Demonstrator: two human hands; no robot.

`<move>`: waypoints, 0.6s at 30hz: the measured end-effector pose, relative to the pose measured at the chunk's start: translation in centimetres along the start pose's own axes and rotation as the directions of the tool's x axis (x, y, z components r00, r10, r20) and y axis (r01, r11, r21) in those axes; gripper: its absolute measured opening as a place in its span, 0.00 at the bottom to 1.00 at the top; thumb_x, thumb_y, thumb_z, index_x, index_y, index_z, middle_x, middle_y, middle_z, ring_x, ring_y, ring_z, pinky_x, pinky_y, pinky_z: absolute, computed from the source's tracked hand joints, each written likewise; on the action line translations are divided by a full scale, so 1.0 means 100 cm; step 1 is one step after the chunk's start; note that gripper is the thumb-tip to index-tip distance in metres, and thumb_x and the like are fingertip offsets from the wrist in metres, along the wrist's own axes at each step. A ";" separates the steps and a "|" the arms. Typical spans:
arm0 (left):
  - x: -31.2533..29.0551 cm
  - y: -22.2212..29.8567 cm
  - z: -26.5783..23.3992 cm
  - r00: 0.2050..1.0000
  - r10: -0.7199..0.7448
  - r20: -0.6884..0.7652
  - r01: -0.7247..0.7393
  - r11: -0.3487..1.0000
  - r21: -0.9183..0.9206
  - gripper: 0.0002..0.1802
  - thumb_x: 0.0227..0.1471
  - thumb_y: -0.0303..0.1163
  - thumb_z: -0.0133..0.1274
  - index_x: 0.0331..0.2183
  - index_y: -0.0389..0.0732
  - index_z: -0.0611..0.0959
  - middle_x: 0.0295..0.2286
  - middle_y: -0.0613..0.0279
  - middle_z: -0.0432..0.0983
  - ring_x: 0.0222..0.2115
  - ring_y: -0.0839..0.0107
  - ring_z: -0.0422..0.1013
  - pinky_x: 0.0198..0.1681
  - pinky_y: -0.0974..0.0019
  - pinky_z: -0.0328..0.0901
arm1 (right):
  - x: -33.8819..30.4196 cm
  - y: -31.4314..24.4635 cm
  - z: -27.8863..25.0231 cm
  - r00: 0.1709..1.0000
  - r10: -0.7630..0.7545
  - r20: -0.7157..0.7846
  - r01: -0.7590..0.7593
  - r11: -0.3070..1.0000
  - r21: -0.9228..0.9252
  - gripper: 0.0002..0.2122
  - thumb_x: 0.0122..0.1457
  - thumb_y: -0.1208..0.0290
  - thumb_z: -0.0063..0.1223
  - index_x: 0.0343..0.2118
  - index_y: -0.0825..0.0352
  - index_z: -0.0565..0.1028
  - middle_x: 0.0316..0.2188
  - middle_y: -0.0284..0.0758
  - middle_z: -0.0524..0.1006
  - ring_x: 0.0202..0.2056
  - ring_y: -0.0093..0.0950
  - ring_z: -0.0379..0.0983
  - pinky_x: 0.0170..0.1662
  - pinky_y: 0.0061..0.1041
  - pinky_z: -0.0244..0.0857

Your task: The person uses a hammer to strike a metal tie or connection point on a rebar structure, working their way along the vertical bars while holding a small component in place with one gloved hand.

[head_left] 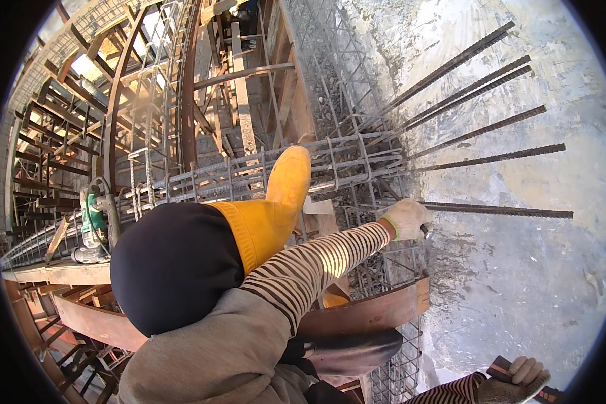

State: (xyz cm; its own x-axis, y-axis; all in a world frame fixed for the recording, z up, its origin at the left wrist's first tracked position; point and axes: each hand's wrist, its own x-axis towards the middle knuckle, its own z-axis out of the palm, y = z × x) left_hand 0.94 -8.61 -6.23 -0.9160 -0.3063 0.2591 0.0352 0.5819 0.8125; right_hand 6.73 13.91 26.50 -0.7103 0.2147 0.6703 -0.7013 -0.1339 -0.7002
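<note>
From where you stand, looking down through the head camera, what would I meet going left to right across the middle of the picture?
Green power tool on the wooden plank → dark trouser knee → yellow rubber boot → striped sleeve → gloved left hand → ribbed steel rebar over the concrete.

Bright sun on a rough grey concrete wall [518, 269] at right, rusty brown formwork beams [74, 128] stacked off left, wire mesh [323, 74] running up between them, scaffolding below.

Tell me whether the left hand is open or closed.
Closed: the gloved left hand has its fingers curled around a steel bar.
</note>
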 end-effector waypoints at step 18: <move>-0.002 0.000 0.002 1.000 0.002 -0.024 -0.003 1.000 -0.017 0.08 0.45 0.33 0.61 0.31 0.44 0.88 0.30 0.54 0.83 0.35 0.54 0.79 0.43 0.53 0.72 | -0.005 0.033 -0.067 0.897 0.398 0.193 -0.414 0.909 0.054 0.17 0.69 0.60 0.50 0.23 0.55 0.63 0.15 0.22 0.53 0.14 0.16 0.47 0.17 0.21 0.47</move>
State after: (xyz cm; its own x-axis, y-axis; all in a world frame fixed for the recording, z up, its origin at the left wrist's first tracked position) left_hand 1.05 -8.44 -6.39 -0.9061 -0.3230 0.2734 0.0446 0.5695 0.8208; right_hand 5.23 19.85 22.21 -0.9277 -0.0473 0.3703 -0.3461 -0.2628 -0.9006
